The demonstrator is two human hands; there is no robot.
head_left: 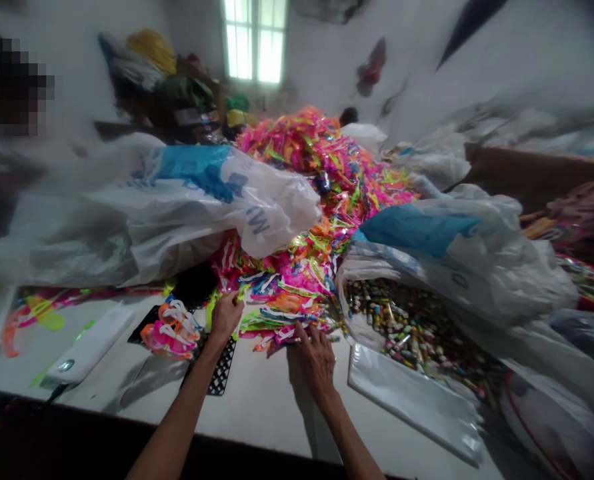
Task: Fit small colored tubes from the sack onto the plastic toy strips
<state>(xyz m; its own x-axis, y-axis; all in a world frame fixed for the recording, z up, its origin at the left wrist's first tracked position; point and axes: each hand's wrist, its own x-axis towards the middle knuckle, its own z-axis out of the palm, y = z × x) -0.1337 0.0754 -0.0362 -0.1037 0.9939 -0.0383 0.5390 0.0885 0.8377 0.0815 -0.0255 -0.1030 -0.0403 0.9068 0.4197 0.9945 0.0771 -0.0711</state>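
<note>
My left hand (pixel 225 316) is closed, fingertips pinched together at the left edge of a heap of brightly coloured plastic pieces (pixel 281 313). What it holds, if anything, is too small to make out. My right hand (pixel 317 357) rests at the heap's front edge, fingers apart and slightly bent, their tips touching the pieces. Left of my left wrist, a bundle of orange, pink and white pieces (pixel 171 333) lies on the table. Partly under my left forearm is a black perforated tray (pixel 221 370).
Large white plastic bags (pixel 187 220) flank a tall pile of neon pieces (pixel 321 150). On the right, small multicoloured items (pixel 401 320) fill an opened bag (pixel 457 267) behind a stack of clear sleeves (pixel 411 400). A white device (pixel 89 347) stands left on the white table (pixel 257 413).
</note>
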